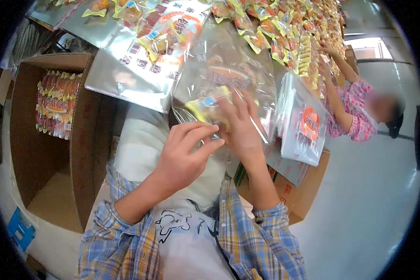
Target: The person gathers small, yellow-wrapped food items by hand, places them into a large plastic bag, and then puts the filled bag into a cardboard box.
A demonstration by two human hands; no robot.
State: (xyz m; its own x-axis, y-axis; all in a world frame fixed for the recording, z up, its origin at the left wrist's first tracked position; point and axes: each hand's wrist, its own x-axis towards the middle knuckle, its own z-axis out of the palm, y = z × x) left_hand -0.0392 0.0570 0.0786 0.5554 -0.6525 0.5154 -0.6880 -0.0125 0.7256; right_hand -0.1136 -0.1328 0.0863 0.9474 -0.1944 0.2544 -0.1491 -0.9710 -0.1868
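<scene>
A clear printed plastic bag [196, 70] lies at the table's front edge, right before me. My left hand [184, 151] pinches its near, open edge between thumb and fingers. My right hand [241, 122] reaches over the bag's mouth, its fingers closed on a yellow-wrapped snack packet [205, 106]. Whether the packet lies fully inside the bag is hard to tell through the glare. Left of this bag is a stack of silvery printed bags [135, 70], with loose snack packets [165, 45] on top.
Many wrapped snacks [284, 28] cover the table's far right. More flat printed bags [303, 121] lie right of my right hand. An open carton [74, 140] at left holds a filled bag [58, 105]. Another person [354, 105] reaches into the snacks at right.
</scene>
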